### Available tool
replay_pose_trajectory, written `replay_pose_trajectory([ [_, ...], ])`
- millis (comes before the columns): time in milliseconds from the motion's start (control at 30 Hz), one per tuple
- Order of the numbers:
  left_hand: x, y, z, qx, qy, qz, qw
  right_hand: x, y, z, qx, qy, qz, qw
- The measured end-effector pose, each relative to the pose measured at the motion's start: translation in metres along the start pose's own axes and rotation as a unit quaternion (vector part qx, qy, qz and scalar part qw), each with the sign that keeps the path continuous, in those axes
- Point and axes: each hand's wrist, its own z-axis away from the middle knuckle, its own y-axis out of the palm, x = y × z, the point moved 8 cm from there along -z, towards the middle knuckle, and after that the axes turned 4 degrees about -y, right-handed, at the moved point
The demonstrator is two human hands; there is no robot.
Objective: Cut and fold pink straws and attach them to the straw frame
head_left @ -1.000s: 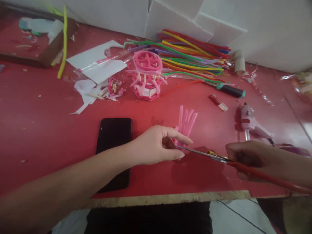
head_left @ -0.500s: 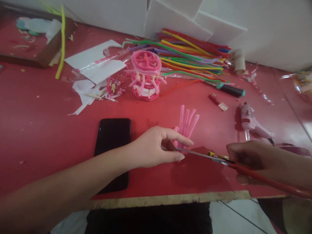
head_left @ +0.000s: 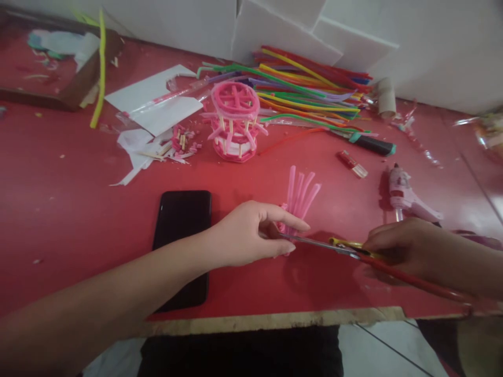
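Note:
My left hand (head_left: 247,233) is closed around a small bunch of pink pipe cleaners (head_left: 301,196), thumb and forefinger on either side. Several of their ends fan upward past the forefinger. My right hand (head_left: 416,248) grips a pair of scissors (head_left: 349,251) with red and yellow on the handles. The blades point left and reach between my left thumb and forefinger, at the lower part of the bunch; their tips are partly hidden there. Under my left forearm lies a black phone (head_left: 183,217). Beyond my hands stands a pink round frame (head_left: 236,102) with small wooden posts.
Coloured pipe cleaners (head_left: 306,97) lie piled at the back. A pink glue gun (head_left: 404,196), a cutter (head_left: 375,145) and a cardboard tube (head_left: 386,98) are on the right. White paper (head_left: 153,99), scraps and a brown tray (head_left: 66,94) are on the left. The table's front edge (head_left: 275,322) is near.
My left hand and the pink bunch have shifted slightly up and left. My right hand has moved a little left and up with the scissors, its grip turned somewhat.

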Motion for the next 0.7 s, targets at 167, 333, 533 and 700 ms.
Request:
replay_pose_trajectory([
  [167,0.000,-0.001,0.001,-0.001,-0.004,0.003,1.000,0.015,-0.003,-0.002,0.004,-0.087,0.021,0.996],
  [333,-0.004,0.000,0.001,-0.001,0.015,-0.005,1.000,0.029,-0.010,-0.001,-0.077,-0.190,0.012,0.979],
  [533,0.002,-0.004,0.000,-0.018,-0.006,0.030,0.999,0.015,-0.021,0.001,-0.114,-0.204,0.019,0.972],
  [700,-0.003,-0.018,0.000,-0.096,0.015,0.056,0.994,-0.026,-0.038,0.007,-0.276,-0.047,0.055,0.958],
])
